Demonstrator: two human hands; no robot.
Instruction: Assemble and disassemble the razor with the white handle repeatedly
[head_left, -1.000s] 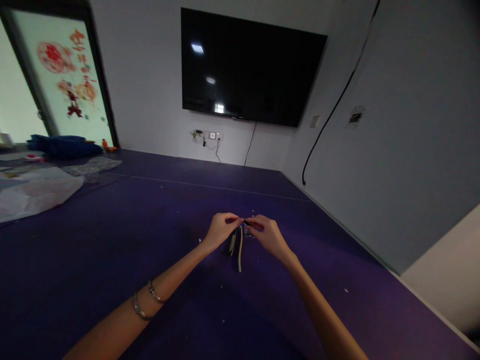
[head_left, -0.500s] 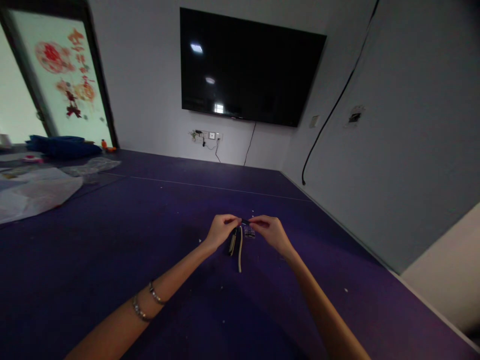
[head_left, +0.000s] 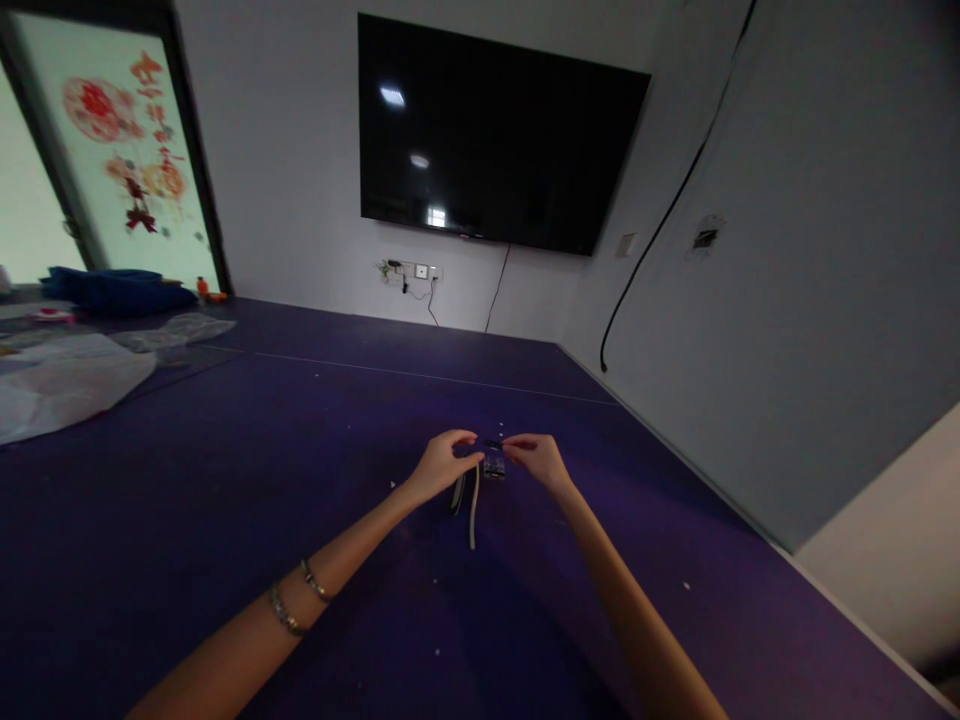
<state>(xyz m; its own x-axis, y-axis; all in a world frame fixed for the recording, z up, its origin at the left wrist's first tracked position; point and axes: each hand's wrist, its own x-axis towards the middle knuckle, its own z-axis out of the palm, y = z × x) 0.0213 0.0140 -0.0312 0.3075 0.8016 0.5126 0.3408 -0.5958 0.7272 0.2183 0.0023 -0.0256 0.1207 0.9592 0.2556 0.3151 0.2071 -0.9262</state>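
Between the thumb and fingers of my right hand point(head_left: 538, 460) is a small dark strip-like piece point(head_left: 493, 444), too small to identify. My left hand point(head_left: 445, 466) is just left of it, thumb and fingers parted, with nothing visible between them. Under the hands, on the purple surface point(head_left: 337, 560), lies a small dark patterned block point(head_left: 494, 469). A thin cream-coloured strip point(head_left: 474, 515) runs toward me from below the left fingertips. Beside it, partly covered by my left hand, is a dark and cream strip point(head_left: 457, 494).
White plastic sheeting point(head_left: 75, 385) and a blue cloth bundle point(head_left: 116, 292) lie at the far left. A television point(head_left: 495, 135) hangs on the wall ahead. A black cable point(head_left: 660, 225) dangles along the right wall. Small white specks dot the purple surface.
My left fingers have come off the dark piece and spread apart. My right hand still pinches it. The view has shifted slightly.
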